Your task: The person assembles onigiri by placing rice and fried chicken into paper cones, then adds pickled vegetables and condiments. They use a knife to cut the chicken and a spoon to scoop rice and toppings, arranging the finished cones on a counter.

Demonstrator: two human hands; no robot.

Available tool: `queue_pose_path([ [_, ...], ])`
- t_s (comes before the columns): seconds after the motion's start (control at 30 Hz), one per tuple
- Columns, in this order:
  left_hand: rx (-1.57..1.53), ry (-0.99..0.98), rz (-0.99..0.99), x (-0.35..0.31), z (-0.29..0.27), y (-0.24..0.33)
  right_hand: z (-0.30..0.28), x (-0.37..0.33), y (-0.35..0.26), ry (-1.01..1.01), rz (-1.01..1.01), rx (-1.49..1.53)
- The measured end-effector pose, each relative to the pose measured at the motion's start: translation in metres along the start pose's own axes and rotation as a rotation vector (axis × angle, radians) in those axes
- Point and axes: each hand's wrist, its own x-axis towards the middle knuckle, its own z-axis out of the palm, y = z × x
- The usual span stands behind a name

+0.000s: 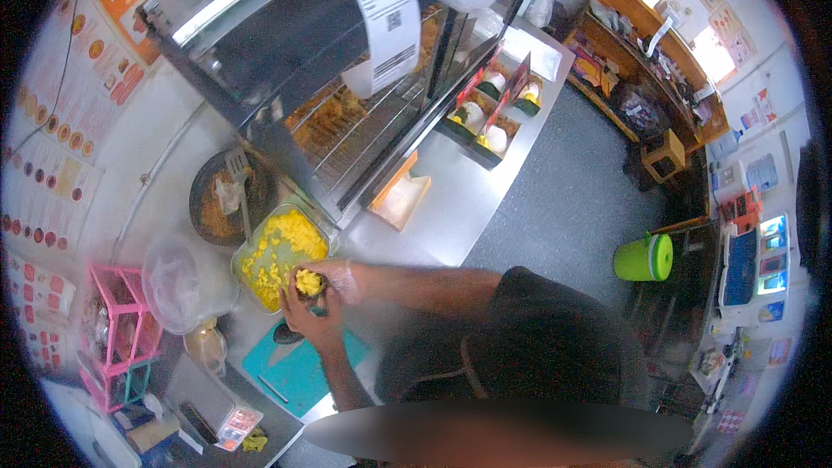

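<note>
My left hand [303, 316] holds a small dark wrap [308, 282] stuffed with yellow food pieces, just over the near edge of a glass tray [245, 250] that holds more of the same yellow pieces. In a clear plastic glove, my right hand [344, 277] comes in from the right and cups the wrap's other side, fingers on the filling. Both hands hover above the steel counter [433, 225], beside a teal cutting board [299, 373].
A dark bowl [208, 208] of brown food with a spatula sits behind the tray. A clear plastic container [178, 282] and a pink rack [117, 329] stand to the left. A heated display cabinet [347, 113] rises behind. A green bucket [643, 257] is on the floor.
</note>
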Motion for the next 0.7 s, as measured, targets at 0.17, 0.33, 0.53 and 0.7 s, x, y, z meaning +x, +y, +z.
queue_pose_path([
  [0.17, -0.040, -0.102, 0.100, -0.012, 0.035, 0.050, -0.022, -0.079, -0.053, -0.100, -0.184, -0.048],
  [0.33, -0.310, -0.129, 0.189, -0.002, 0.115, 0.111, -0.051, -0.184, -0.166, -0.148, -0.250, 0.238],
  [0.53, -0.367, -0.485, -0.075, 0.066, 0.265, 0.254, -0.104, -0.350, -0.349, 0.105, -0.544, 0.080],
  [0.7, -0.224, -0.607, 0.243, 0.126, 0.407, 0.360, -0.177, -0.427, -0.465, 0.222, -0.804, 0.084],
])
